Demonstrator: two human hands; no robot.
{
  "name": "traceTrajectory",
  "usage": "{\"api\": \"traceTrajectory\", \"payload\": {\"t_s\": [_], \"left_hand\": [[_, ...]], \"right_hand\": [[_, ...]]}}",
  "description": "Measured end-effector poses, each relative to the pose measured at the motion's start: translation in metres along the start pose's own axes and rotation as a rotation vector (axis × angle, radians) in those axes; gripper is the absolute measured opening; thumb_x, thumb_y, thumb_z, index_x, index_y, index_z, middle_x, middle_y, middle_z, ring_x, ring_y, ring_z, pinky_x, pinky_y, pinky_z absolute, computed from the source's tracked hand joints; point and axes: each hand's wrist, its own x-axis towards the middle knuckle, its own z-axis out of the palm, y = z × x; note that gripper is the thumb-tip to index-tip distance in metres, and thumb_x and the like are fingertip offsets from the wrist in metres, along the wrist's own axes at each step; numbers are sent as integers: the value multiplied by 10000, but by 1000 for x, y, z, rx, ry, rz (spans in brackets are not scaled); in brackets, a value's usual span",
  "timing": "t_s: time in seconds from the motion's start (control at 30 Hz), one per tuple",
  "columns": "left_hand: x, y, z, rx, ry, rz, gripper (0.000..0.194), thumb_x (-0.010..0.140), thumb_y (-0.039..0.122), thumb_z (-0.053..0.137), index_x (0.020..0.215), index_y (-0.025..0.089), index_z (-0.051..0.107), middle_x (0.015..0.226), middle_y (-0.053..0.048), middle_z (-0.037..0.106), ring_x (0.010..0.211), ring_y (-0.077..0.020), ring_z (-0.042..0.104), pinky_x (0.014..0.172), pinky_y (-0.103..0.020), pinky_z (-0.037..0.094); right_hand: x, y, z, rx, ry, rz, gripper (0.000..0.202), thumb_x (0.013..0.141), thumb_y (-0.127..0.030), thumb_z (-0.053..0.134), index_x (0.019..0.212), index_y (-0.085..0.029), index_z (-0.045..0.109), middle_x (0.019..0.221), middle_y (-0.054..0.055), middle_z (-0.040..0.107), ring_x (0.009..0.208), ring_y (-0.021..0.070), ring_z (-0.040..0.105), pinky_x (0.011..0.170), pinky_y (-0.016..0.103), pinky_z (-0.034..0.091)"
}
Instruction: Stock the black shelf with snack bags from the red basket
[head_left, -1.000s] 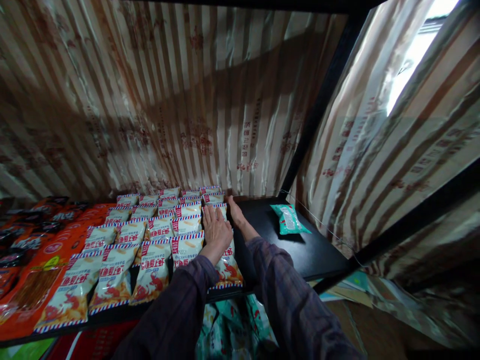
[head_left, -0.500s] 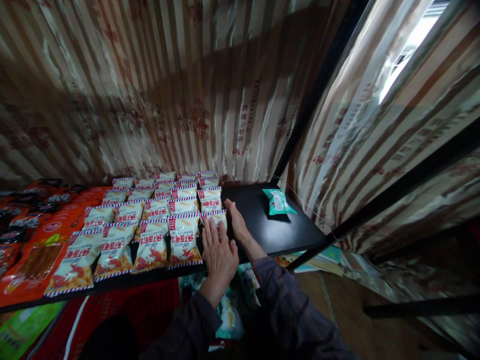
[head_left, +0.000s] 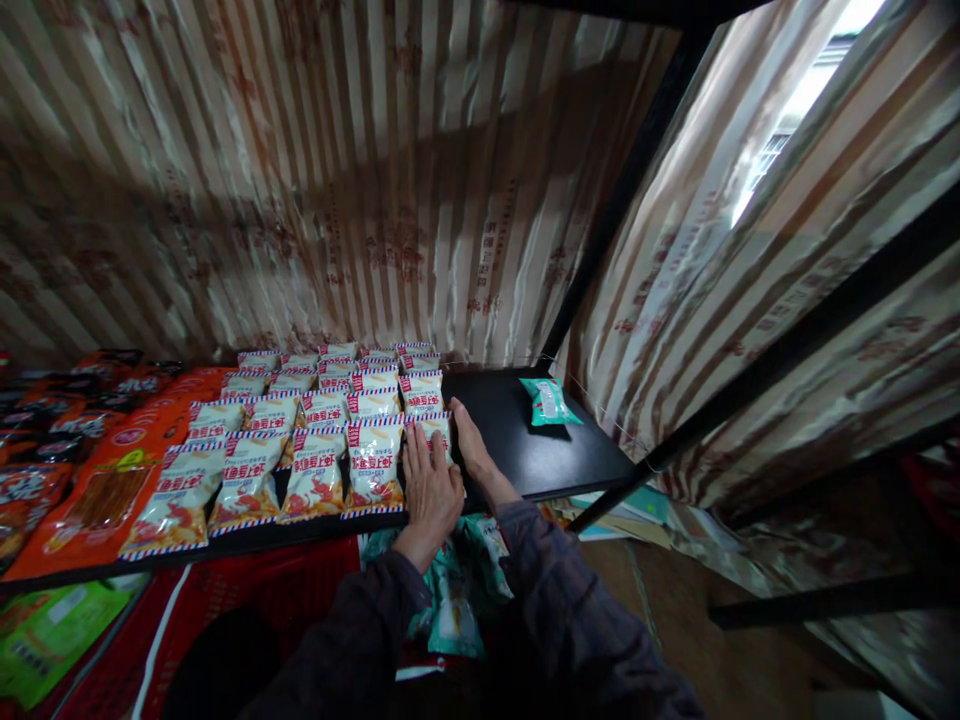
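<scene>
My left hand lies flat, fingers stretched out, over the front of a white snack bag at the right end of the front row. Along that bag's right side rests my right hand, open with its fingers straight. Much of the bag is hidden behind my hands. Beside it on the left stands a matching snack bag with a striped red and blue edge. Several more such bags fill the rows behind and to the left, on a black shelf.
A teal snack bag lies alone toward the shelf's right end. Large orange packets lie on the left. Below the shelf are more teal bags and something red. Black metal posts and a striped curtain enclose the shelf.
My view has shifted slightly, so the shelf and bags sit a little differently in the picture. Both hands stay at the same bag, the right one still at its side.
</scene>
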Motion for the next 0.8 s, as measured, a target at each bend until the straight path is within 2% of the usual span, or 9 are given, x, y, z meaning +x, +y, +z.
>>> {"api": "traceTrajectory", "payload": {"t_s": [0.07, 0.17, 0.33, 0.5, 0.67, 0.8], "left_hand": [[-3, 0, 2, 7, 3, 4, 568, 820, 198, 466, 1365, 68, 371, 1517, -210, 173, 1415, -317, 50, 1113, -523, 205], [-6, -2, 6, 15, -4, 15, 587, 809, 189, 478, 1371, 68, 361, 1519, -214, 159, 1414, -319, 43, 1114, -518, 202], [-4, -4, 7, 22, 9, 49, 566, 826, 207, 471, 1365, 67, 370, 1517, -213, 165, 1413, -320, 62, 1116, -508, 208], [-17, -8, -13, 24, 65, 121, 580, 838, 217, 463, 1392, 108, 331, 1536, -163, 140, 1419, -295, 49, 1126, -511, 192], [-40, -30, -37, 60, 174, -6, 549, 860, 215, 424, 1390, 99, 334, 1531, -171, 155, 1420, -301, 31, 1122, -535, 171], [-49, -53, -44, 84, 167, -69, 533, 860, 226, 425, 1366, 68, 365, 1508, -215, 199, 1417, -318, 48, 1109, -548, 181]], "right_hand": [[-6, 3, -1, -41, 21, 26, 673, 822, -668, 388, 1326, -232, 480, 1418, 14, 441, 1337, 203, 365, 1139, 391, 225], [-13, 2, 0, -74, -13, 37, 713, 829, -673, 357, 1360, -204, 434, 1437, 36, 413, 1329, 197, 379, 1134, 371, 237], [-21, -8, 0, -156, 11, 43, 722, 846, -665, 313, 1415, -223, 333, 1468, 37, 362, 1348, 197, 345, 1130, 388, 240], [-44, -24, -2, -281, 75, -34, 705, 865, -634, 300, 1409, -187, 342, 1477, 68, 344, 1370, 201, 301, 1140, 395, 201], [-79, -35, 4, -340, 116, -120, 655, 890, -591, 271, 1385, -176, 380, 1452, 87, 389, 1343, 205, 348, 1117, 396, 245], [-99, -42, 17, -376, 155, -130, 655, 893, -581, 268, 1374, -156, 397, 1431, 107, 418, 1328, 220, 370, 1110, 413, 256]]}}
